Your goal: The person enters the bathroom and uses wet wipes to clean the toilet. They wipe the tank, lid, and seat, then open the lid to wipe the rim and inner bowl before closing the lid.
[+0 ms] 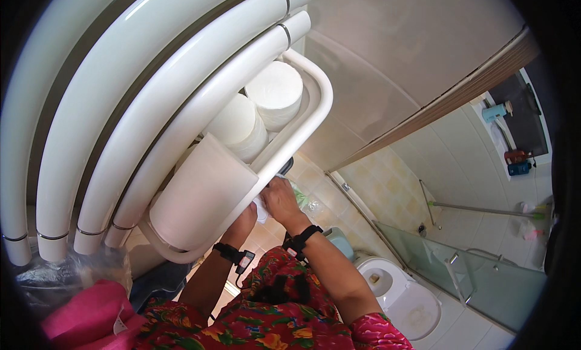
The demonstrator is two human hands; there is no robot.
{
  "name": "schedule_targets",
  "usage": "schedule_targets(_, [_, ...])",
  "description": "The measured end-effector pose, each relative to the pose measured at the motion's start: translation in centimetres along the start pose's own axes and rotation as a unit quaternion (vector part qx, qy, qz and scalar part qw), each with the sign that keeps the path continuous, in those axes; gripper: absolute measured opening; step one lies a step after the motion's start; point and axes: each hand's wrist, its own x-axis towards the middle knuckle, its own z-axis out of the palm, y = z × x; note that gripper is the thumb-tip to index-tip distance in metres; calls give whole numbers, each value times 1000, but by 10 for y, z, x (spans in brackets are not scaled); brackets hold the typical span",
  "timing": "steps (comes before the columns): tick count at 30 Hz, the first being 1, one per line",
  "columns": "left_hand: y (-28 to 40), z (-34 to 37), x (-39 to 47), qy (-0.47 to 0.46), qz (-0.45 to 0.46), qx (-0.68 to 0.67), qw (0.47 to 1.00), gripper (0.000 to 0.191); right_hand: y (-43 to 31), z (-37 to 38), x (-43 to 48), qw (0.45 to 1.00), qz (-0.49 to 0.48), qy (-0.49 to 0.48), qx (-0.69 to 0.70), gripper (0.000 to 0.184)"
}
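Observation:
My right hand (279, 200) is bent under the front rail of a white rack (320, 105), its fingers curled at a white item (261, 210) that is mostly hidden. Close to its left, my left hand (245, 220) reaches up to the same white item, its fingers partly hidden behind the rail. Above my hands, the rack holds two white paper rolls (274, 89) and a pale, smooth cylindrical holder (204, 195) lying on its side. Just beyond my right hand, a bit of clear and green plastic bag (300, 195) shows against the tiled floor.
Thick white radiator tubes (150, 77) curve across the left. A pink cloth (91, 318) and clear plastic wrap (77, 268) are at lower left. At lower right stand a toilet (381, 282), a pale green bin (339, 243) and a glass shower panel (481, 273). Bottles (517, 157) stand on a far ledge.

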Motion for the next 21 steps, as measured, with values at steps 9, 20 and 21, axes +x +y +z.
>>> schedule_targets(9, [9,18,-15,40,-91,-63,993,25,9,22,10,999,-39,7,-17,29])
schedule_targets(20, [28,-38,-5,37,-110,-349,930,40,-9,-8,-2,877,180,-28,445,25])
schedule_targets(21, [29,-35,-4,26,-124,-318,940,38,-1,-15,-14,960,71,-31,268,21])
